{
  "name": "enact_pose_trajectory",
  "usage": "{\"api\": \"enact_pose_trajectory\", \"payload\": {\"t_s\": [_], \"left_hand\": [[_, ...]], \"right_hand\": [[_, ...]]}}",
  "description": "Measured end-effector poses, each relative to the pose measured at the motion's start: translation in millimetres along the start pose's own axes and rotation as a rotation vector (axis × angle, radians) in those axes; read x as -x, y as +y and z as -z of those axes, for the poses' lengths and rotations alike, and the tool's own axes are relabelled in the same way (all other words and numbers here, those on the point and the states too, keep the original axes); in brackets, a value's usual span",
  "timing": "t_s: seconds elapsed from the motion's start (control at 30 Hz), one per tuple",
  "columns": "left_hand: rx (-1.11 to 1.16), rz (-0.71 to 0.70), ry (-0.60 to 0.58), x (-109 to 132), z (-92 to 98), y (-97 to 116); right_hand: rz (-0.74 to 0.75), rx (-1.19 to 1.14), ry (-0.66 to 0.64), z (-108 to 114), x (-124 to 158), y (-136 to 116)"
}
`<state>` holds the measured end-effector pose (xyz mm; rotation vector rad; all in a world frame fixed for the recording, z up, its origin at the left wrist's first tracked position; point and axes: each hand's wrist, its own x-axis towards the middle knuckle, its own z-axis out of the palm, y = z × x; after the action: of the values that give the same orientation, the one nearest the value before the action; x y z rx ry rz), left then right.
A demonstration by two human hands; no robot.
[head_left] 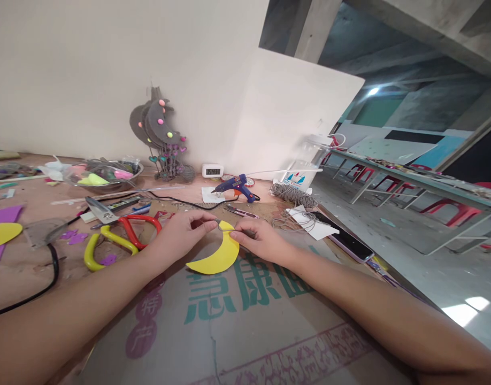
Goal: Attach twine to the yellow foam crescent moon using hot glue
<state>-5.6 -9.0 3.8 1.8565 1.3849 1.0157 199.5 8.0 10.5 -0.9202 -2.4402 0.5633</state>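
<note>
Far left of your fingers: a flat purple sheet (5,230) with a rounded yellow piece (4,235) lying over it. Farther back, left of your fingers, a shiny metal bowl (138,174) heaped with bagged, brightly coloured bits. Nearer, just short of your left wrist, large scissors with one red and one yellow handle loop (109,216), blades pointing away from you. Behind your left fingers, against the pale wall, a cluster of dark grey crescents with coloured pompoms (159,125).

Your left hand (189,232): thumb and forefinger pinched together on a thin grey cord (224,230), right at the upper tip of a flat yellow crescent (219,259). Whether they grip that tip as well, you can't tell from here. The crescent sits between and below your two sets of fingertips, over the printed cardboard (245,326), its lower point aimed left.

Beyond the fingertips, a white digital clock (212,170) and a dark blue glue gun (237,185), nozzle leftward.

Your right hand (263,240): thumb and fingers closed on the crescent's right edge, the cord running into them. Right of those fingers, a loose grey cord bundle (296,195), then a black phone (347,241).
</note>
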Motion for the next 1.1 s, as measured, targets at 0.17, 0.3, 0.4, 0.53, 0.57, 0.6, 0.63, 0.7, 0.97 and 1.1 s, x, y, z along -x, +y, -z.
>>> {"api": "enact_pose_trajectory", "payload": {"t_s": [0.17,0.3,0.4,0.53,0.57,0.6,0.63,0.7,0.97,1.1], "left_hand": [[-0.037,-0.012,-0.013,1,0.7,2],[-0.042,0.016,0.02,0,2.0,3],[-0.044,0.035,0.058,-1,2.8,2],[-0.026,0.066,0.099,-1,3.3,1],[-0.019,0.071,0.107,-1,3.3,1],[-0.014,0.073,0.111,-1,3.3,1],[-0.009,0.072,0.113,-2,3.2,1],[-0.001,0.062,0.111,-2,3.3,1],[0.004,0.047,0.123,-2,3.8,0],[0.008,0.043,0.131,-2,3.3,-1]], "right_hand": [[0.0,-0.002,-0.018,0,0,0],[0.008,0.043,0.053,0,0,3],[0.011,0.089,0.108,1,1,4],[0.097,0.122,0.128,4,3,0],[0.125,0.132,0.139,5,4,-3],[0.144,0.145,0.159,6,6,-5],[0.157,0.158,0.188,6,7,-8],[0.185,0.18,0.224,8,11,-12],[0.153,0.158,0.274,9,7,-6],[-0.06,0.069,0.399,21,-7,17]]}}
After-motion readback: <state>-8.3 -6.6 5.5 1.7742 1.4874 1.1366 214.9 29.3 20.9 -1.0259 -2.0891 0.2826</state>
